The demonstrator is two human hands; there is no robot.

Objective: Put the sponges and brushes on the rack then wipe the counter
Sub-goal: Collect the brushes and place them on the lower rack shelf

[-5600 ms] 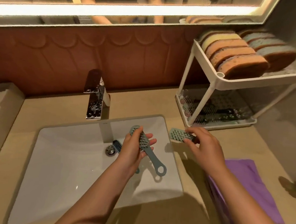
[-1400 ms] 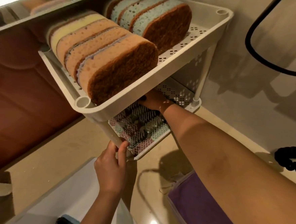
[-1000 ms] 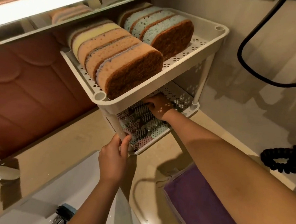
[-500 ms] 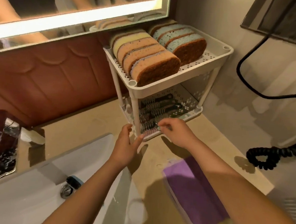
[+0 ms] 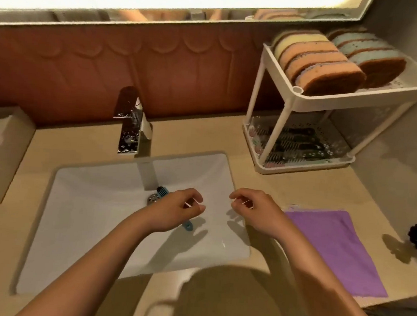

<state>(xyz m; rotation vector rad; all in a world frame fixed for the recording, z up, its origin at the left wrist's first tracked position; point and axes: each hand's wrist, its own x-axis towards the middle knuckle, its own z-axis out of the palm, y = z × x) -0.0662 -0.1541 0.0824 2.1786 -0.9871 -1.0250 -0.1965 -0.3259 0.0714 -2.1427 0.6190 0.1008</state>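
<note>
My hands have left the rack (image 5: 302,100) at upper right, and my left hand (image 5: 174,211), fingers apart like those of my empty right hand (image 5: 255,210), now reaches for the last brush (image 5: 163,193) in the sink (image 5: 80,210) at centre.

One camera on my head looks forward and steeply down, close over the sink (image 5: 79,223), with the rack (image 5: 354,100) far right and the mirror (image 5: 164,4) beyond.

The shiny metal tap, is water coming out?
Off. No stream falls from the shiny metal tap into the white sink, whose basin looks dry.
</note>
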